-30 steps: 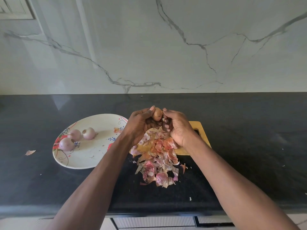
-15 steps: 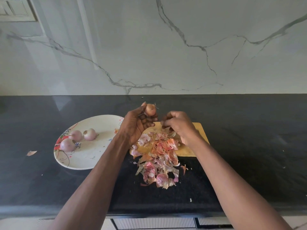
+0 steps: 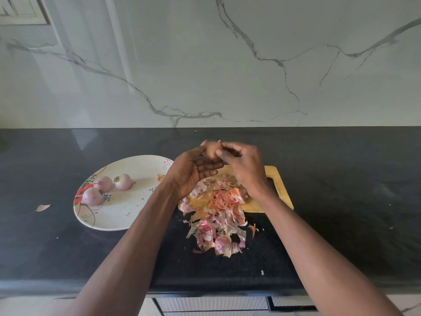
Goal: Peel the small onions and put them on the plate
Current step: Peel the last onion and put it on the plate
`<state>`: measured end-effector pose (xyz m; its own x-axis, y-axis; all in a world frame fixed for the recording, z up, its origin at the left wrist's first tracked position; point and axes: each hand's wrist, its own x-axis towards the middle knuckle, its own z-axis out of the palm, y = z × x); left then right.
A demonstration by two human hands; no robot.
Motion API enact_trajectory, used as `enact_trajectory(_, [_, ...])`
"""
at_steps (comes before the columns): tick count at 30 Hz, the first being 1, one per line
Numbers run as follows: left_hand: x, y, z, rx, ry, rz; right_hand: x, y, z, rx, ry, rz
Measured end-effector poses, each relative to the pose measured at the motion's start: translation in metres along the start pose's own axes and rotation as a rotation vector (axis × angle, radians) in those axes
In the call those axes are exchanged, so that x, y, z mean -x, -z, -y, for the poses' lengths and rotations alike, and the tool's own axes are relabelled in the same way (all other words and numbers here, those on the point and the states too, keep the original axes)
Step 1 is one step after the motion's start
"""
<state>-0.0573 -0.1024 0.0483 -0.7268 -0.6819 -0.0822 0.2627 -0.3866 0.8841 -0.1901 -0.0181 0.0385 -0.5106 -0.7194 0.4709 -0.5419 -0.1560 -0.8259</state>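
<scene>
While left hand (image 3: 193, 172) cups small brown-skinned onion (image 3: 211, 151) above wooden board (image 3: 279, 190), right hand (image 3: 243, 165) pinches its skin; slip risks dropping it.

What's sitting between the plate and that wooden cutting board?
In the head view, the left hand and its forearm cross the gap between the plate and the cutting board, with a few onion skins beside them on the black counter.

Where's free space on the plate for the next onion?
The plate is bare across its near and right parts, beside the three peeled onions at its far left. Crowded: the peel pile covering the cutting board and counter.
</scene>
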Motion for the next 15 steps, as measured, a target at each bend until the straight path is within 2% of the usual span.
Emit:
enact_trajectory(5, [-0.0033,0.0021,0.0021,0.03,-0.04,-0.035,-0.0013,0.002,-0.0034,-0.129,-0.064,-0.014])
enact_trajectory(9, [-0.0059,0.004,0.0028,0.032,-0.062,-0.031,-0.0024,0.0009,-0.0035,-0.074,-0.043,0.017])
enact_trajectory(15, [-0.0077,0.0048,0.0061,0.024,-0.063,-0.011,-0.0041,-0.0012,-0.005,0.059,0.003,-0.069])
